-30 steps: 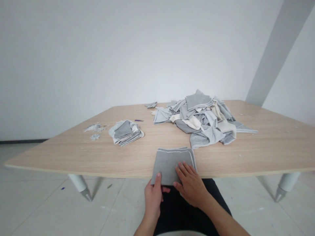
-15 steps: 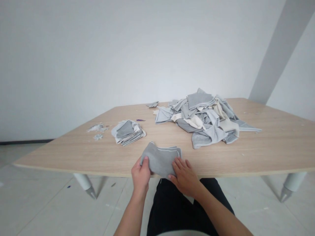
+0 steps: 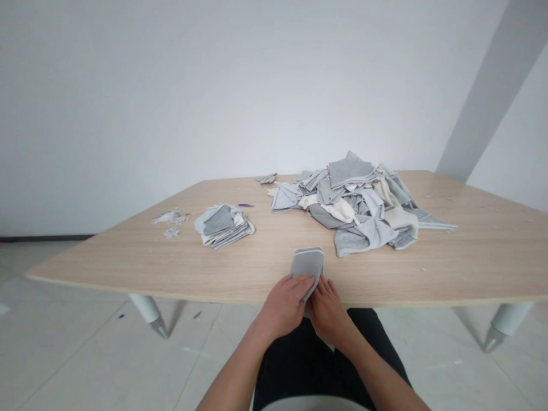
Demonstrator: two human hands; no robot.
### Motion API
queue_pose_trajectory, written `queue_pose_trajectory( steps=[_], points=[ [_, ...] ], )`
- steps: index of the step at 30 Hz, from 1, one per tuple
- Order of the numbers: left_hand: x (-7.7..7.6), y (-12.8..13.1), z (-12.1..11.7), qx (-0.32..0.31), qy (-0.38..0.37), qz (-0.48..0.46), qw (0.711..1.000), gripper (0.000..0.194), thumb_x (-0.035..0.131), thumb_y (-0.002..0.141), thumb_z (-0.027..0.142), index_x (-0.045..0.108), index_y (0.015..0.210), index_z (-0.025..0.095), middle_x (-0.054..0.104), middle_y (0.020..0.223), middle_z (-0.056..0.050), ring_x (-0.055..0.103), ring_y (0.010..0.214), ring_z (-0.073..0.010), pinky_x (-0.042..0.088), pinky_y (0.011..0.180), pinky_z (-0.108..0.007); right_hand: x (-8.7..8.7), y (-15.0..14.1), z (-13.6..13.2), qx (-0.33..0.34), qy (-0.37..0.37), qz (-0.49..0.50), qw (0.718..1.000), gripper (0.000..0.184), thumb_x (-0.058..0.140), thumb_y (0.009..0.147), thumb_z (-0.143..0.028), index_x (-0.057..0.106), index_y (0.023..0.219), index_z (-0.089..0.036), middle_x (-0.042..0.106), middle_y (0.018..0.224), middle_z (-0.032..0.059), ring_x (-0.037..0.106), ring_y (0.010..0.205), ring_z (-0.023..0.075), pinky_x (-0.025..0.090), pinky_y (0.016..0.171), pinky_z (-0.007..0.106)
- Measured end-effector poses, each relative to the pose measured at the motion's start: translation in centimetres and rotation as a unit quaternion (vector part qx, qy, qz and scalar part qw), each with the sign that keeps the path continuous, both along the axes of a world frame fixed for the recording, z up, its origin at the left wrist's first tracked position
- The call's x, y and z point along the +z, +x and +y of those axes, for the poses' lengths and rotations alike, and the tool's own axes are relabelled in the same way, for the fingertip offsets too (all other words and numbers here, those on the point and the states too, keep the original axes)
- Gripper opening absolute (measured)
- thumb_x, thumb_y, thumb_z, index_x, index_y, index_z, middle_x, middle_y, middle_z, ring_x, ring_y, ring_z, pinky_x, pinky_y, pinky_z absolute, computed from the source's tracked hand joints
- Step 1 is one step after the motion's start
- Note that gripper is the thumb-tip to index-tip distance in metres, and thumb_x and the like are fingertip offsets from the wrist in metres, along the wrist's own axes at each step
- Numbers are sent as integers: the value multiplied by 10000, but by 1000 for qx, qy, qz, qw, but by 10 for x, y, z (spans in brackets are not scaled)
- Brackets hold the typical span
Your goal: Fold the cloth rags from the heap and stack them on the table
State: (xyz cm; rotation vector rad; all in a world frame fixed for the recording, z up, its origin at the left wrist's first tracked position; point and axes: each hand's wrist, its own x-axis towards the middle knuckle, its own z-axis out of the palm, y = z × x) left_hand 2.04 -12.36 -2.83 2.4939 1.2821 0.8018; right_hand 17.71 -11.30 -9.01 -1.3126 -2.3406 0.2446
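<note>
A grey cloth [image 3: 307, 262] with a pale stitched edge lies at the table's front edge, folded over into a narrow strip. My left hand [image 3: 286, 305] is over its left side, fingers closed on the folded layer and pointing right. Against the cloth's right edge, my right hand [image 3: 329, 311] grips its near part, fingertips close to those of the left. Both thumbs and the cloth's near end are mostly hidden.
To the left sits a stack of folded cloths [image 3: 225, 225], with white scraps [image 3: 170, 217] beyond it. A thin purple tool [image 3: 246, 205] lies behind. A large heap of grey and cream cloths [image 3: 355, 205] covers the back right of the table [image 3: 128, 257].
My left hand has carried the cloth's left part over to the right, so the cloth is now about half as wide. The right hand has stayed near its right edge.
</note>
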Motion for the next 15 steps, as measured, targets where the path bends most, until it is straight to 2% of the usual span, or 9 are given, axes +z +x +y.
queue_pose_trajectory(
  steps=[2,4,7,9,11,13,15],
  points=[
    [5,2,-5,-17,-35,42,998,613,538,726,128,516,1325,256,522,1364,-56,479,1258,-247,273,1124,-464,-5,1,1,4,14,37,999,512,405,868,-174,432,1372,-86,423,1421,187,303,1361,305,228,1108,512],
    [11,2,-10,-7,-63,57,996,630,596,736,226,477,1355,225,499,1387,-69,461,1271,-252,269,1126,-449,-6,3,-1,-15,42,97,994,477,401,859,-163,478,1326,-103,453,1395,180,353,1332,285,293,1081,490],
    [15,0,-14,31,-75,68,994,626,587,794,408,450,1371,209,491,1394,-82,443,1283,-245,264,1124,-442,0,11,-14,-114,55,179,976,348,337,920,-245,595,1126,-137,604,1191,174,530,1147,275,436,936,435],
    [13,1,-16,24,-74,94,992,623,577,801,480,461,1361,235,470,1413,-78,398,1319,-251,203,1140,-481,4,19,-26,-184,-1,184,965,378,323,945,-376,638,908,-171,680,913,141,624,903,276,477,792,407],
    [9,6,-18,2,-77,127,989,682,609,757,543,463,1358,255,421,1448,-82,327,1363,-275,138,1142,-533,6,25,-37,-212,-81,177,958,453,324,936,-492,638,801,-194,675,756,107,638,754,268,468,689,381],
    [5,10,-22,-4,-80,148,986,781,640,709,578,429,1385,248,353,1487,-102,250,1397,-299,98,1136,-567,2,26,-42,-193,-157,212,945,497,316,925,-546,656,822,-199,684,756,97,647,717,253,458,650,355],
    [1,14,-27,-5,-84,156,984,853,663,688,558,378,1419,223,286,1515,-119,191,1416,-302,89,1141,-560,-3,21,-40,-162,-237,304,908,537,317,912,-585,668,875,-181,695,823,103,657,695,231,465,610,328]
  ],
)
